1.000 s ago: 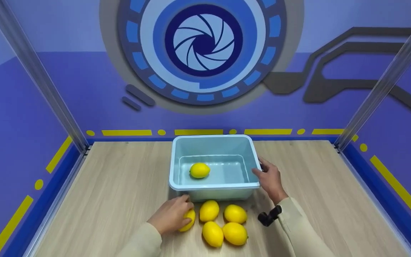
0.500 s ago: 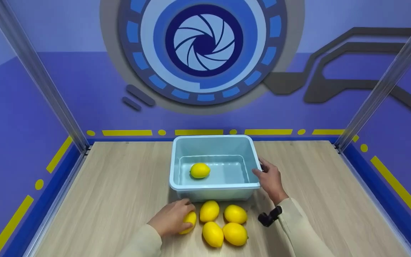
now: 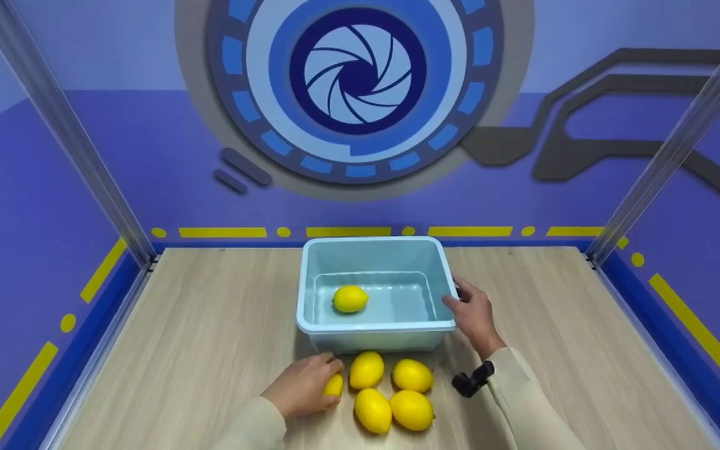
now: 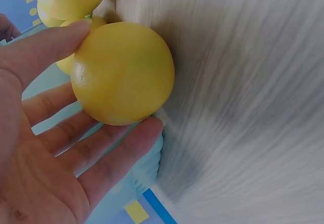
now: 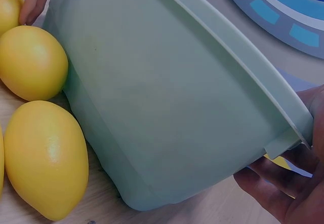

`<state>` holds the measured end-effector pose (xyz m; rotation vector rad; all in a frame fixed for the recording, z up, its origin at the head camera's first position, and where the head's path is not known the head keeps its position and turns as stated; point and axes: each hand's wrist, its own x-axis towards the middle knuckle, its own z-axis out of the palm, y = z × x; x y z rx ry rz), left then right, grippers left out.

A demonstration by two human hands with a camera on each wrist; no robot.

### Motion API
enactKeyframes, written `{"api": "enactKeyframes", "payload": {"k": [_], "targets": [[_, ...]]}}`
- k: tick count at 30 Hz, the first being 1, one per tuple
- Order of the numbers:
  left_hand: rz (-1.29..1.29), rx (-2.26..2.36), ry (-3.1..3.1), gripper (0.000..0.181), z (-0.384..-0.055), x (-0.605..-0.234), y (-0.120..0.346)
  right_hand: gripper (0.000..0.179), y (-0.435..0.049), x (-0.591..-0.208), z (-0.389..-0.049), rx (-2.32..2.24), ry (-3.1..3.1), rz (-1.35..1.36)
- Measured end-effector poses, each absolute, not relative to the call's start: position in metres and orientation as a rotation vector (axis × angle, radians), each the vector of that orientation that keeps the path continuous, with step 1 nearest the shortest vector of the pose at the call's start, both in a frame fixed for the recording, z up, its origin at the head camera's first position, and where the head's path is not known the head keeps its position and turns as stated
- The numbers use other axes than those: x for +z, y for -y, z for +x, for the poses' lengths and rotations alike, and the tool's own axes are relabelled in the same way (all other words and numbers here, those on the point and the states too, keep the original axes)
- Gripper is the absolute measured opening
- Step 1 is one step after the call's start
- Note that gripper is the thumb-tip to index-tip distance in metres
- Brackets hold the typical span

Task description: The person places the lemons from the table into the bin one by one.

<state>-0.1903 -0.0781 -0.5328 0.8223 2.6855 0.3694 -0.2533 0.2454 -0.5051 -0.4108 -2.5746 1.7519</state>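
In the head view my left hand (image 3: 302,384) holds a yellow lemon (image 3: 334,385) on the table, just in front of a light blue plastic bin (image 3: 375,327). The left wrist view has the thumb on one side of that lemon (image 4: 124,74) and the fingertips on the other. My right hand (image 3: 474,314) grips the bin's right rim, thumb over the edge and fingers beneath it. Inside the bin lies one lemon (image 3: 350,299). Several more lemons (image 3: 372,410) sit grouped to the right of my left hand.
A wooden tabletop (image 3: 210,312) surrounds the bin, with a blue patterned wall (image 3: 135,156) behind and at the sides. Beside the right cuff is a small black device (image 3: 472,379). One lemon (image 5: 33,63) stands close to the bin's front wall.
My left hand has shifted slightly, and its fingers now cover more of the lemon. The right hand, the bin and the other lemons stay where they were.
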Motion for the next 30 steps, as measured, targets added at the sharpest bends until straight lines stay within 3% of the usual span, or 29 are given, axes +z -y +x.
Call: {"api": "enactKeyframes", "payload": {"k": [30], "targets": [[0.852, 0.405, -2.694, 0.043, -0.1865, -0.5339, 0.0786, 0.058, -0.2466, -0.5067, -0.2547, 1.743, 2.564, -0.399]]}}
